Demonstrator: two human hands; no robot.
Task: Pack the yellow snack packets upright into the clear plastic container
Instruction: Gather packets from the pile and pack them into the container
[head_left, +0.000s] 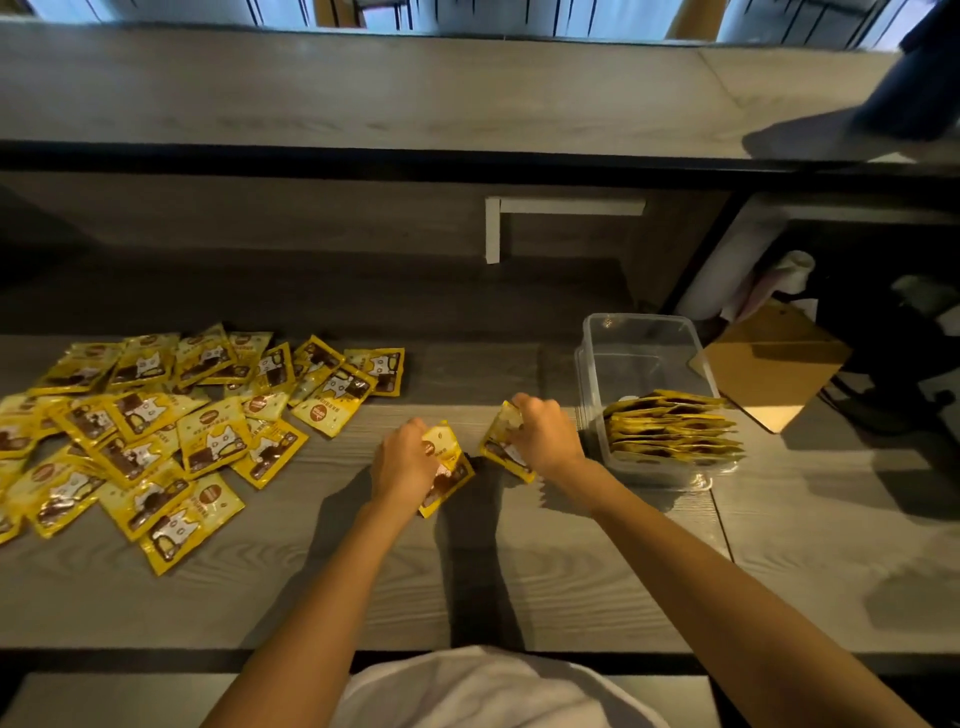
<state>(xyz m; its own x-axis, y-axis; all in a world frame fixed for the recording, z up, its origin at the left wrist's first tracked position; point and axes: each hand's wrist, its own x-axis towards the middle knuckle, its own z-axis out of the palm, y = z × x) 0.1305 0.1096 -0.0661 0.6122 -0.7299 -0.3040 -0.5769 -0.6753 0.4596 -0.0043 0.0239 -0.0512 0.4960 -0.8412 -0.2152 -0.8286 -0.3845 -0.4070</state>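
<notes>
A loose pile (171, 415) of yellow packets is spread flat over the L side of the worktop (363, 587), w/ many overlapping and printed faces up. 2 more packets are held near the worktop's centre, between the pile and the container (641, 332).

The L packet (451, 470) is gripped by the left hand (402, 460), fingers curled round its upper part. It is tilted, and whether its lower end touches the worktop can't be told. The R packet (506, 452) is pinched at its top by the right hand (545, 434), also tilted, and is held just L of the container. The 2 held packets are near each other but apart.

The container is clear plastic w/ no lid on and is set at the R of the worktop. A row (675, 428) of packets is stood on edge at its near end, w/ tops poking above the rim and leaning slightly. An exact count can't be made.

A brown board (774, 364) is seen just R of the container; contact can't be told. A raised shelf (363, 93) is run across behind the worktop, w/ a white bracket (493, 228) fixed on the panel below it. A white shirt (483, 691) is visible at the bottom edge.
</notes>
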